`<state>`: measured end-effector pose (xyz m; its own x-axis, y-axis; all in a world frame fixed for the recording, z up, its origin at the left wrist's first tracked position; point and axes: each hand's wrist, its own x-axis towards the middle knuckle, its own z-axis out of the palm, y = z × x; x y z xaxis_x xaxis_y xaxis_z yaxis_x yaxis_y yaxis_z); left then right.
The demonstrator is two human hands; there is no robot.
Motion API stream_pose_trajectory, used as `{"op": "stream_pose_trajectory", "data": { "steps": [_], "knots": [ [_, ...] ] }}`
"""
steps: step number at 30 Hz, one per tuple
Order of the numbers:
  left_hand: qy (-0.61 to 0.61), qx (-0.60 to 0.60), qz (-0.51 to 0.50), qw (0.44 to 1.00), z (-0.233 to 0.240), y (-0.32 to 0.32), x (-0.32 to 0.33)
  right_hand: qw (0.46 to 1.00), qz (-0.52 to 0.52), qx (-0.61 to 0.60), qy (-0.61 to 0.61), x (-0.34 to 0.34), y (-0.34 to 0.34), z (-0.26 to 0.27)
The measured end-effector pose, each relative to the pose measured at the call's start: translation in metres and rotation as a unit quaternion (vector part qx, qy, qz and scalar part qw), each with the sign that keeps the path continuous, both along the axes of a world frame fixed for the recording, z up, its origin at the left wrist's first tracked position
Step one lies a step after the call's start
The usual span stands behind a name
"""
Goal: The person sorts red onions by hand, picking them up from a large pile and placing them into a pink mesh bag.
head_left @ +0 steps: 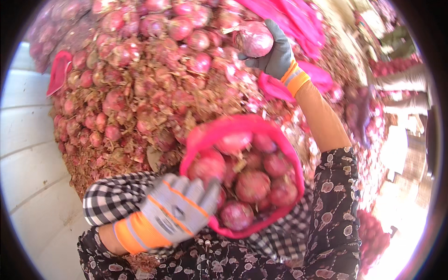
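My right hand (273,57), in a grey work glove with an orange cuff, holds a large red onion (256,38) above the onion heap at the upper right. A round pink mesh bag (297,154), its mouth wide, stands before my body with several red onions (252,185) inside. My left hand (180,206), gloved in grey and orange, lies at the bag's left rim, back of the hand up. Its fingertips reach over the rim beside an onion (210,164); whether they grip the rim or an onion cannot be told.
A large heap of red onions and dry skins (140,87) spreads ahead. Pink mesh bags (294,21) lie on it, and a filled net bag (59,31) stands at the upper left. A white panelled wall (28,129) bounds the left side. Other filled sacks (372,238) stand at right.
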<state>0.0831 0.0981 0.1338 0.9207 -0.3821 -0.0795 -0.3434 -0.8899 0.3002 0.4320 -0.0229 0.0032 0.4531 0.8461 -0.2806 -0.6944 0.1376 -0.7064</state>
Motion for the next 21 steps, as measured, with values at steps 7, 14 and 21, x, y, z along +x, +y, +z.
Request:
{"op": "stream_pose_trajectory", "data": {
  "steps": [7, 14, 21],
  "knots": [
    [-0.104, -0.049, 0.009, 0.993, -0.026, -0.023, 0.000, 0.998, 0.027, -0.052, -0.038, -0.120, -0.108, 0.092],
    [0.022, 0.056, -0.193, 0.979, -0.041, -0.132, -0.042, 0.871, 0.153, 0.016, -0.466, -0.169, -0.180, 0.092],
    [-0.099, 0.108, -0.188, 0.971, -0.071, -0.147, -0.067, 0.884, 0.139, -0.150, -0.420, -0.239, -0.180, 0.100]
  ]
}}
